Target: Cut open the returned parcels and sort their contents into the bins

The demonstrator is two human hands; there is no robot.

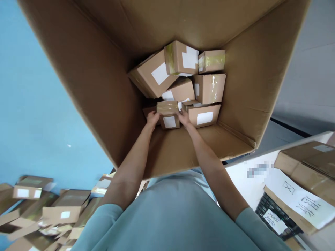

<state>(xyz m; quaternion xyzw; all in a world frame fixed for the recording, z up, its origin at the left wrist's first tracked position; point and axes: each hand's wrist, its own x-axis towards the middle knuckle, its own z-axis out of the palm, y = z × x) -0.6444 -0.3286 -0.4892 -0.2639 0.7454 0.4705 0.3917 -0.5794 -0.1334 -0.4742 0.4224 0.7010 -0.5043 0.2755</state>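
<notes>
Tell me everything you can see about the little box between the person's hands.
The small box looks like brown cardboard, closed, with glossy tape across its top and a white label on its near side. It is deep inside the big carton, held between the left hand and right hand at opposite sides. Its underside is hidden.

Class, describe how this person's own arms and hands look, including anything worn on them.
The left hand and right hand are ungloved, and no watch shows. The forearms are bare. The short sleeves are plain pale blue-green, matching the shirt.
</notes>
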